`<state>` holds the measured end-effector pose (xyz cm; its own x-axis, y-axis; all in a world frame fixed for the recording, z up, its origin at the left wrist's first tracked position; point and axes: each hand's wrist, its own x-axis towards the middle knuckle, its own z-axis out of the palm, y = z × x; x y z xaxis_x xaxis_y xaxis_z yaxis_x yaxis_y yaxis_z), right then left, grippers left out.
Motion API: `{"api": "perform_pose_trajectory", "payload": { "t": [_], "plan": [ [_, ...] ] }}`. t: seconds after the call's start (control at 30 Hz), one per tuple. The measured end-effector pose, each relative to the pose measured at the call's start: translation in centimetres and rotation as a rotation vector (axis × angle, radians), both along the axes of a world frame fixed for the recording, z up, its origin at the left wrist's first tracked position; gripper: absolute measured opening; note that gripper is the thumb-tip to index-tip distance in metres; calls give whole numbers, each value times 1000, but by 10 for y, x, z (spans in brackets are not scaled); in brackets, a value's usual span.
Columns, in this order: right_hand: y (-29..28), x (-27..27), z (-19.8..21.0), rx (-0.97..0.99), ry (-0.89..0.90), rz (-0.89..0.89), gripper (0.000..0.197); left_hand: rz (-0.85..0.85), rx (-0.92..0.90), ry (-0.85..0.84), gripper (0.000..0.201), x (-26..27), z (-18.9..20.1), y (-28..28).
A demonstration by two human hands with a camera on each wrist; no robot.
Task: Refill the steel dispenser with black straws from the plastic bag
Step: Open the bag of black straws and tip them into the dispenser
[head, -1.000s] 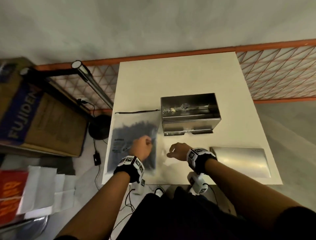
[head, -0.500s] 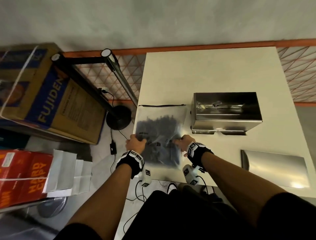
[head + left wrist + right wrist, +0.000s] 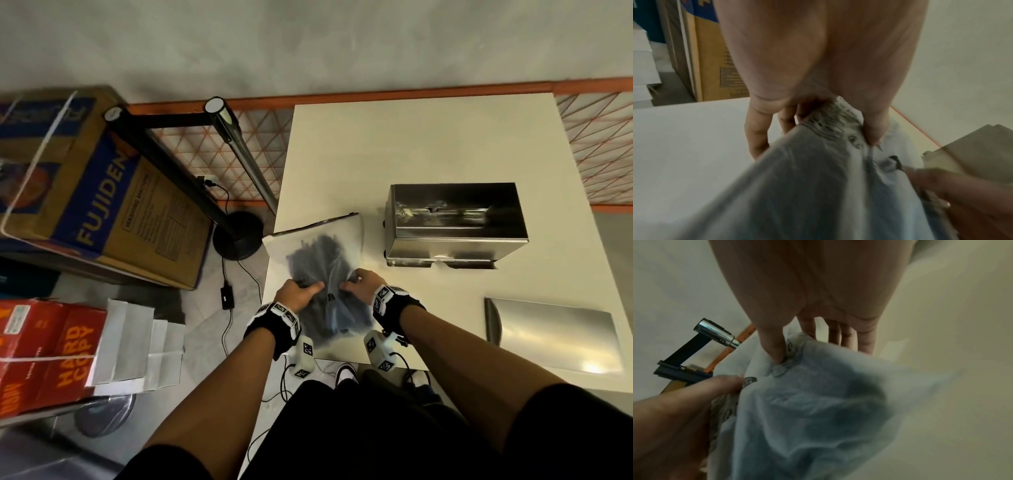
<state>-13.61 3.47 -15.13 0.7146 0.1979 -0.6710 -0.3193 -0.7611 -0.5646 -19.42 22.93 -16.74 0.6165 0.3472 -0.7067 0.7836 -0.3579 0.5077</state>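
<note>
A frosted plastic bag (image 3: 320,260) full of black straws (image 3: 317,255) lies at the table's near left, crumpled in the middle. My left hand (image 3: 298,294) pinches a fold of the bag (image 3: 830,123) between thumb and fingers. My right hand (image 3: 363,281) pinches the bag (image 3: 818,386) close beside it, thumb on top. The open steel dispenser (image 3: 454,224) stands to the right of the bag, its top uncovered. Its steel lid (image 3: 555,334) lies flat near the table's front right edge.
The white table (image 3: 421,144) has bare surface behind the dispenser. Left of it, on the floor, stand a chrome barrier post (image 3: 239,150) with a black base, a large FUJIDEN carton (image 3: 92,192) and a red box (image 3: 44,353). Cables hang below the table edge.
Both hands came together from the bag's sides to its middle and bunched the plastic. The bag's far end has swung and lifted. The head view shifted further left.
</note>
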Motion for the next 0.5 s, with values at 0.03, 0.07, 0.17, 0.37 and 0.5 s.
{"api": "perform_pose_trajectory", "payload": {
  "t": [0.03,0.07,0.17,0.37,0.5],
  "plan": [
    [-1,-1,-1,25,-1,-18,26,4,-45,-5,70,-4,10,-6],
    [-3,-1,-3,57,-5,-39,26,12,-90,-22,47,-8,18,-12],
    [-6,1,-2,166,29,-81,44,33,-213,-101,43,-14,21,-24],
    [-22,7,9,336,21,-90,93,8,-221,-295,60,-11,33,-31],
    [-29,11,30,443,-29,-9,58,54,-224,-400,55,-14,44,-30]
  ]
}}
